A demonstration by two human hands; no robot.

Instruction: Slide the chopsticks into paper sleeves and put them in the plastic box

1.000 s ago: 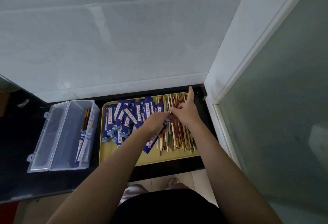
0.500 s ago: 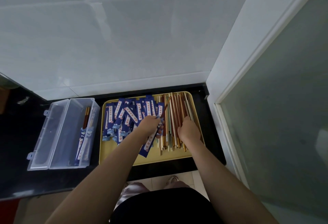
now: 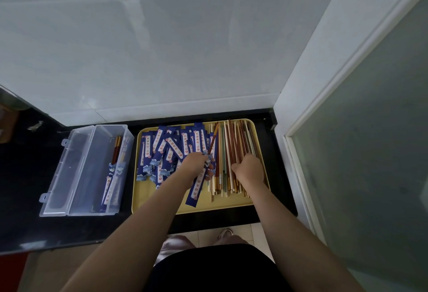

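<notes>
Over the yellow tray, left hand grips a sleeved chopstick.

A yellow tray is lying on a black counter. Behind the counter a wall of big white tiles is shining with light. On the right a white frame is standing next to a cloudy glass panel. Down below, a pale tiled floor is showing.

box left half bare | tray front strip bare
</notes>
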